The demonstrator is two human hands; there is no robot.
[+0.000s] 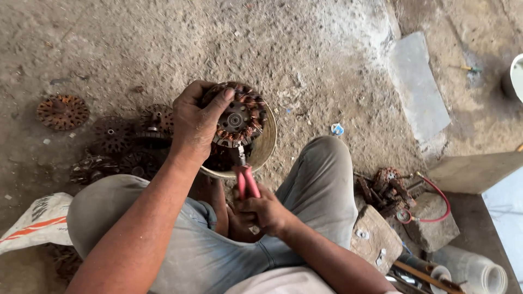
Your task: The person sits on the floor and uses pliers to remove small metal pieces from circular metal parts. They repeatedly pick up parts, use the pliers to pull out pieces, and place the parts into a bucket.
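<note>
On the dusty concrete floor [327, 65], the left hand [193, 122] is gripping a wound stator [239, 117] while the right hand [264, 209] is clenching red pliers [246, 179] at its lower edge; the copper looks mid-stripping, needing a firm pull.

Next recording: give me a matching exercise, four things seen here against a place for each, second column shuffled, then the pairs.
Things:
1. wound motor stator
2. red-handled pliers
3. white woven sack
4. clear plastic jar

Places:
A. lying at the lower right corner
B. gripped in the left hand
C. on the ground at the left edge
D. held in the right hand

Pairs: 1-B, 2-D, 3-C, 4-A
</note>
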